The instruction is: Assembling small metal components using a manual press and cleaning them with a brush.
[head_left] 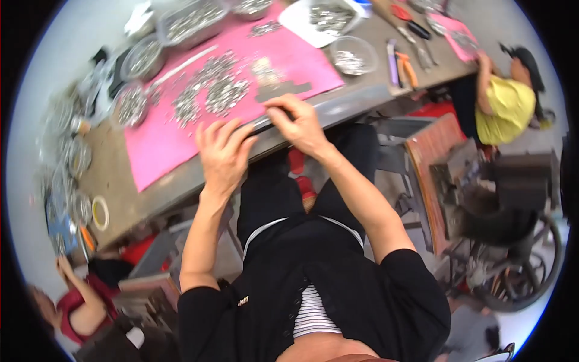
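My left hand (222,158) is above the front edge of the pink sheet (295,54), its fingers spread and bent, with nothing visible in them. To its right, my right hand (303,128) has thumb and index finger drawn close together at the tips. Anything between those tips is too small and blurred to make out. A grey metal strip (262,123) shows at the table edge between the hands. Beyond the right fingertips lies a flat grey piece (283,92). Small silvery metal parts (226,95) lie in loose piles on the sheet, farther from both hands.
Clear tubs of metal parts (134,105) line the sheet's left and far sides. A round tub (354,57) stands right, near orange-handled pliers (409,71). A tape roll (100,213) lies at left. One person (506,108) sits at right, another (84,304) at lower left.
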The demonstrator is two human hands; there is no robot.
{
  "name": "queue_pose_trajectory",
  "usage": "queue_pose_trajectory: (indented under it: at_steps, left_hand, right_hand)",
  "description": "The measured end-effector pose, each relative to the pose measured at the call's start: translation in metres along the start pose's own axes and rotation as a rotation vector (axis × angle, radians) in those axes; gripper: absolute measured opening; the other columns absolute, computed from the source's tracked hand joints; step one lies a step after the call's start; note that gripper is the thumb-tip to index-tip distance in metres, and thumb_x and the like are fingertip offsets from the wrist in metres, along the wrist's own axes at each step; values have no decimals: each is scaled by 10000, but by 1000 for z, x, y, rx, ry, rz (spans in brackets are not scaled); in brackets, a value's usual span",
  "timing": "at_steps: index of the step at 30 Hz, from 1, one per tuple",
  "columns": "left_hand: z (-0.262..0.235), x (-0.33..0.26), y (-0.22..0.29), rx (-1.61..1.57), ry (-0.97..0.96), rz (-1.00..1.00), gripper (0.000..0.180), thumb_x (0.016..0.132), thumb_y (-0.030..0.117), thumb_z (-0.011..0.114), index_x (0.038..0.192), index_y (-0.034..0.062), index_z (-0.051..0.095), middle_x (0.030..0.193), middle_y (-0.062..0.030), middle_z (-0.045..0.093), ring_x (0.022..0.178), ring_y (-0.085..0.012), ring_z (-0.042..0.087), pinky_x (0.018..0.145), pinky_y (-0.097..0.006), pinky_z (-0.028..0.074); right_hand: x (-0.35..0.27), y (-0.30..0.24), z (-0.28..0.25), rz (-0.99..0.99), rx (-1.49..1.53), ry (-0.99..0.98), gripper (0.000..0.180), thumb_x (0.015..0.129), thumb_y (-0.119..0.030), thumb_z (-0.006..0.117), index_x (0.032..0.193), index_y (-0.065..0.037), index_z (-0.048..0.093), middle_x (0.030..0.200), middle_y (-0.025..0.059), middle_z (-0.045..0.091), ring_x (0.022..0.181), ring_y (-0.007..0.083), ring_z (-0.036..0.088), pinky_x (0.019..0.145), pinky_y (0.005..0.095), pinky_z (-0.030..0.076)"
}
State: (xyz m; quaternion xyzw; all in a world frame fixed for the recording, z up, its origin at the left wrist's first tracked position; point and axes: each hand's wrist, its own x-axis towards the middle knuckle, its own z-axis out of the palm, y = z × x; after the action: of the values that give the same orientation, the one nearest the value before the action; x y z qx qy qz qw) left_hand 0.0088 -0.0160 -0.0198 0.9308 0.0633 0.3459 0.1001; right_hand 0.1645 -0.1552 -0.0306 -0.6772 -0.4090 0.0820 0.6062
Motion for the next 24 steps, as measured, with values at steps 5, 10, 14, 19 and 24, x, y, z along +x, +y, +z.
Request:
queue_pose_trajectory:
  at_steps: [5,10,14,19,24]
  left_hand:
    - [-25,-34,-28,-5,-30,-334,545,804,258,817,1286,84,629,1176,-125,582,1120,-334,527,1013,-461,355]
    - [-17,-38,-28,-90,-30,-284,335,790,153,798,1095,65,692,1088,-116,589,1081,-310,519,990,-444,361]
    - [1,2,11,-361,-19,-186,321,786,92,773,1086,50,669,1103,-132,571,1086,-326,531,981,-437,396]
    - [64,90,113,-879,-270,29,270,842,65,730,1097,34,645,1027,-135,604,975,-282,613,841,-369,494]
    - [154,131,267,-1321,-578,179,429,846,59,710,1250,22,569,1018,-75,582,912,-173,560,839,-305,478]
  right_hand:
    - [-6,3,-39,-119,-223,-391,585,793,-152,779,1328,-52,565,1286,158,578,1234,326,548,1044,414,449]
    - [-11,-17,-49,-76,-187,-392,515,777,-70,786,1250,-6,590,1161,170,593,1094,362,602,923,409,505]
    - [-41,-49,-106,-148,-263,-187,497,736,-38,795,1187,8,590,1104,171,584,1027,360,607,872,412,510]
    - [-124,-97,-205,-11,-598,149,478,759,-112,816,1184,-13,621,1122,158,609,1045,326,630,902,390,529]
    - [-238,-134,-277,285,-711,623,413,701,-55,818,1076,-4,651,986,84,622,890,200,619,795,298,502]
